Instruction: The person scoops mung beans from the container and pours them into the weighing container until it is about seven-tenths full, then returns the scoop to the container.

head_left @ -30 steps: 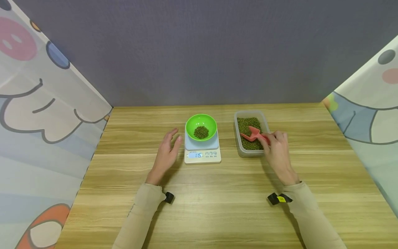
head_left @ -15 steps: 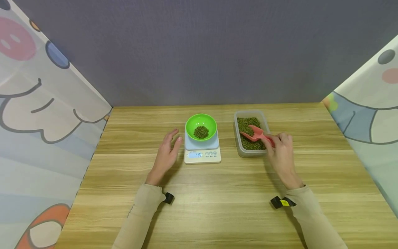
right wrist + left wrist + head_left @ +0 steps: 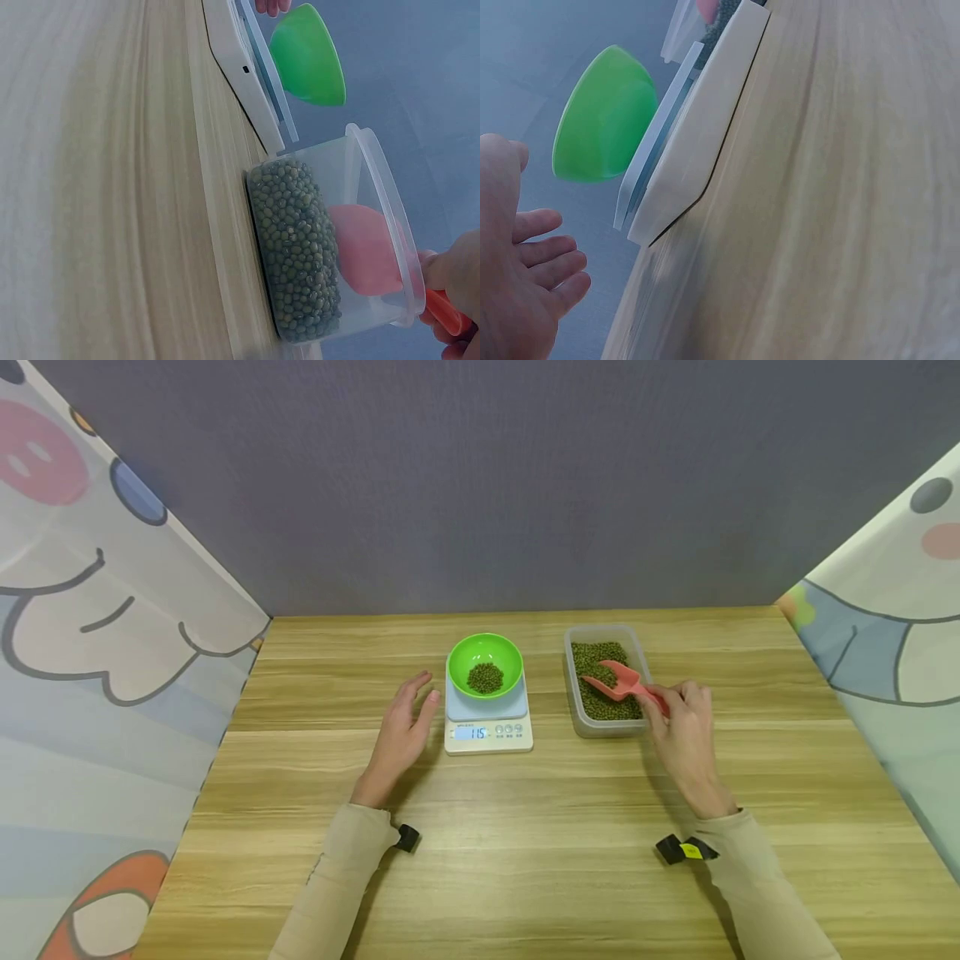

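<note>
My right hand (image 3: 684, 727) pinches the handle of a red scoop (image 3: 630, 682), whose bowl sits within the walls of a clear plastic container (image 3: 587, 724) of green mung beans (image 3: 592, 653). Some beans appear to lie in the scoop. From the right wrist, the scoop bowl (image 3: 364, 251) shows through the container wall, at the top of the beans. My left hand (image 3: 401, 735) holds nothing, its fingers relaxed beside a white kitchen scale (image 3: 489, 745). A green bowl (image 3: 486, 647) with a small heap of mung beans (image 3: 485, 678) stands on the scale. Its display (image 3: 471, 734) reads 115; any decimal point is unclear.
Scale and container stand apart on a wooden table (image 3: 525, 860), with bare wood between them. A grey panel (image 3: 480, 485) rises behind the table. Cartoon-printed sheets (image 3: 82, 718) border the left and right sides.
My right hand has drawn the scoop a little to the right and back toward me, still inside the container. My left hand, the bowl and the display reading stay as they were.
</note>
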`<state>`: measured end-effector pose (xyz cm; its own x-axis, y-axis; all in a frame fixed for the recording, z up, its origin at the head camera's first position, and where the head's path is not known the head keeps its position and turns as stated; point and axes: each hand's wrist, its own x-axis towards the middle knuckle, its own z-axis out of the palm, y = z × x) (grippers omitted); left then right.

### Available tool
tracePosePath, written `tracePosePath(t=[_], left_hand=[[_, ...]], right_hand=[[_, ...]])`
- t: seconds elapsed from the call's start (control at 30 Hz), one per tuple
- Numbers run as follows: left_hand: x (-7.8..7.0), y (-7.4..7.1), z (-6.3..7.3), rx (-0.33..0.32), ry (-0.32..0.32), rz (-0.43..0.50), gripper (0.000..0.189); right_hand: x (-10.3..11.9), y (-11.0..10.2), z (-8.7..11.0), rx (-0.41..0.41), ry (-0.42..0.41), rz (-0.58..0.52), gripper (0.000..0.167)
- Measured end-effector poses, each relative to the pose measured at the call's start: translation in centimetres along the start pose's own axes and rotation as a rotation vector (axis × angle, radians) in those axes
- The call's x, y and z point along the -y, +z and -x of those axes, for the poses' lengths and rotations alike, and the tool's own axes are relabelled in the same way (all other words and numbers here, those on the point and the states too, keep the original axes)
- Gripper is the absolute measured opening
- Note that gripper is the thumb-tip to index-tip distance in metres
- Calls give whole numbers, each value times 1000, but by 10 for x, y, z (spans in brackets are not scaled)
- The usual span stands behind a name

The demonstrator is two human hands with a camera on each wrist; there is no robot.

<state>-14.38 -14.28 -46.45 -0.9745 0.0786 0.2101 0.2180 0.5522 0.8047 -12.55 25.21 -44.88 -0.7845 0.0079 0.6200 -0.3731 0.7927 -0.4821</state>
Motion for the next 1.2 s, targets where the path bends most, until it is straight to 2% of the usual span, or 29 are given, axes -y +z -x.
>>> tracePosePath(t=[0.53,0.9,1.2], left_hand=[[1,-1,-1,1,12,-6,53],[1,-1,0,6,4,-8,53],[3,0,0,5,0,-17,54]], right_hand=[[4,-5,-6,-51,-15,-5,21],[6,-10,-9,-38,25,6,24],[11,-14,-13,-66,5,-18,23]])
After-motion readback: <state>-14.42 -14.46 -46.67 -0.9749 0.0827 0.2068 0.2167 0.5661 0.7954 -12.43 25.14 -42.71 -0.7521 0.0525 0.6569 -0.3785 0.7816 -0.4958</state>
